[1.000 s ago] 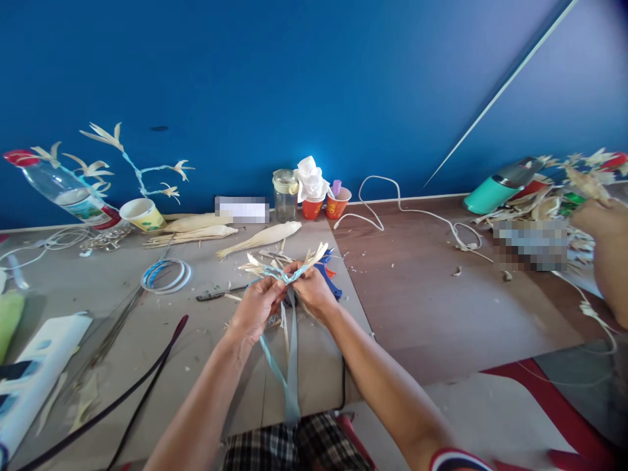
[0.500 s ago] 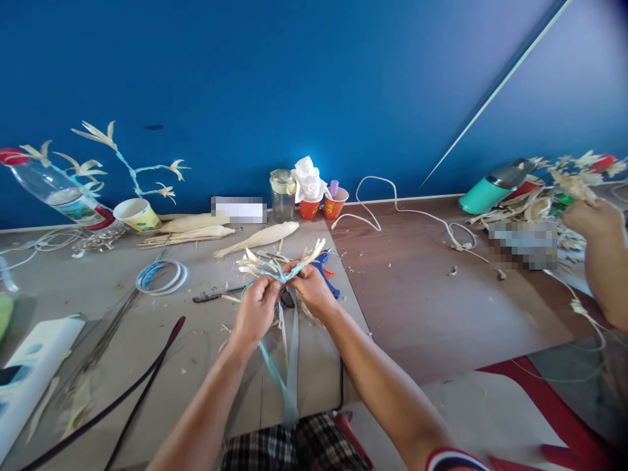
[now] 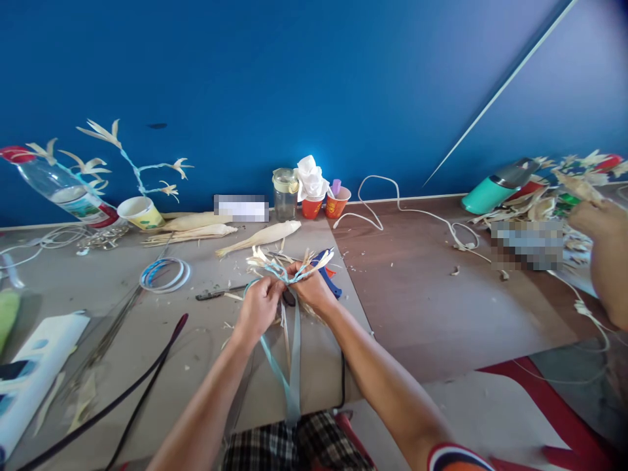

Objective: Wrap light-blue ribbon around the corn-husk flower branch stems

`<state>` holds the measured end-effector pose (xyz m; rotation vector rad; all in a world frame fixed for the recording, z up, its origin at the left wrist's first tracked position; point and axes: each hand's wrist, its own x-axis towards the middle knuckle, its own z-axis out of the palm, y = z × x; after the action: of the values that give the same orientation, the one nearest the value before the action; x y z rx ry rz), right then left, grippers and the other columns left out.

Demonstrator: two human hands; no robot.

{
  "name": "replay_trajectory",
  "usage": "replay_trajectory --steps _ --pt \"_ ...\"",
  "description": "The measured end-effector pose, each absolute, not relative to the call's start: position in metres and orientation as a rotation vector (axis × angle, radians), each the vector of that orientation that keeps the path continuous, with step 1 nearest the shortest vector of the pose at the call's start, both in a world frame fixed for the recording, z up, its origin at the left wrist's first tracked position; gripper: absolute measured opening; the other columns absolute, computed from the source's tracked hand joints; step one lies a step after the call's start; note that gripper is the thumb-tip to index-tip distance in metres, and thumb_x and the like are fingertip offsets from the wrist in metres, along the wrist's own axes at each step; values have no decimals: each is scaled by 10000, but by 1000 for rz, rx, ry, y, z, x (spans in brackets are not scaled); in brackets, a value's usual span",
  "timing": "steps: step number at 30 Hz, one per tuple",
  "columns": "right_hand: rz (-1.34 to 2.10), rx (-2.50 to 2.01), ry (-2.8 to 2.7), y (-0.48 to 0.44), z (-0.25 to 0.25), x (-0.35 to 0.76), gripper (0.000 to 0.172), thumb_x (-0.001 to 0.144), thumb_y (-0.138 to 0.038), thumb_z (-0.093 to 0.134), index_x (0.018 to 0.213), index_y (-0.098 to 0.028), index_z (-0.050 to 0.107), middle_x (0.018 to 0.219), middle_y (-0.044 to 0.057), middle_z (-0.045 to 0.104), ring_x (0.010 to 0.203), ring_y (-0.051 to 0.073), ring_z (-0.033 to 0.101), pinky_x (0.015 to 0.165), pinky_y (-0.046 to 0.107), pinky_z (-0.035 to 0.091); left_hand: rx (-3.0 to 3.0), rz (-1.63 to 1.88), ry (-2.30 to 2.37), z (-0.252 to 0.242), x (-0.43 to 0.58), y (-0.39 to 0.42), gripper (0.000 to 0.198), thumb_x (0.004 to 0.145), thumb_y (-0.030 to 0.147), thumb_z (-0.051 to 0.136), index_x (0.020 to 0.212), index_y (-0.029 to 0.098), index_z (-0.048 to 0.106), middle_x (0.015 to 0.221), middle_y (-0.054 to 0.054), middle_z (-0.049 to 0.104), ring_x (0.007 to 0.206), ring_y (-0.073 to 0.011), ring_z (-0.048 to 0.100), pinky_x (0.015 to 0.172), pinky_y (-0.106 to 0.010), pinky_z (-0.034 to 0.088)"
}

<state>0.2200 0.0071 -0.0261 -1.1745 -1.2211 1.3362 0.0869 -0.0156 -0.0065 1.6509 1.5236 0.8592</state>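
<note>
Both hands meet over the table in front of me on a branch of cream husk flowers (image 3: 262, 260) with light-blue wrapped stems. My left hand (image 3: 258, 306) is closed, its thumb and fingers pinching the base of the stems. My right hand (image 3: 311, 288) is closed on the same branch from the other side; its fingertips are partly hidden. A light-blue tape (image 3: 275, 366) hangs from under the hands toward my lap, beside a wider pale ribbon (image 3: 296, 360). Just behind my right hand lies a blue-handled tool (image 3: 333, 288), partly covered.
Left of the hands lie a black-handled knife (image 3: 210, 296), a tape roll (image 3: 164, 275) and a power strip (image 3: 44, 353). Dried husks (image 3: 262, 237), a glass jar (image 3: 285, 196) and red paper cups (image 3: 337, 203) stand or lie toward the wall. Another person's hand (image 3: 596, 222) holds husk at right.
The flower branch has turned slightly in my fingers, its flower ends shifting a little right. Both hands keep their hold. The whole view has shifted slightly.
</note>
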Motion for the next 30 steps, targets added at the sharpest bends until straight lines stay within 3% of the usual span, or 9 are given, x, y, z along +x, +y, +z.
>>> replay_trajectory --steps 4,11,16,20,30 --pt "1295 -1212 -1223 8 -26 221 134 602 -277 637 639 -184 548 563 -41 534 552 108 438 561 249 373 1501 893 1453 -6 86 -16 355 794 443 544 559 192 459 494 42 403 472 -96 316 475 -232 252" --pt "1150 -1326 -1235 7 -28 222 101 624 -270 630 617 -187 573 575 -32 548 572 113 457 561 244 353 1125 1027 1278 -5 91 -17 280 668 422 688 656 164 579 479 67 379 450 -73 296 442 -213 205" --pt "1418 -1220 -1039 7 -26 219 222 589 -344 700 662 -174 577 526 -55 488 513 85 390 498 223 306 943 1090 1192 -6 94 -17 330 620 420 741 637 156 544 462 83 362 429 -48 291 435 -194 197" --pt "1539 -1148 -929 6 -23 220 203 595 -308 684 702 -171 578 551 -61 487 493 73 387 474 214 292 851 1177 1165 -11 90 -14 307 626 379 749 677 159 541 444 101 338 405 -36 261 424 -190 196" --pt "1825 -909 -1148 -7 1 231 325 650 -442 728 630 -135 624 540 -30 516 490 56 379 492 217 248 942 1233 1297 -10 83 -9 210 681 334 674 685 166 549 497 84 375 439 -48 324 437 -189 259"
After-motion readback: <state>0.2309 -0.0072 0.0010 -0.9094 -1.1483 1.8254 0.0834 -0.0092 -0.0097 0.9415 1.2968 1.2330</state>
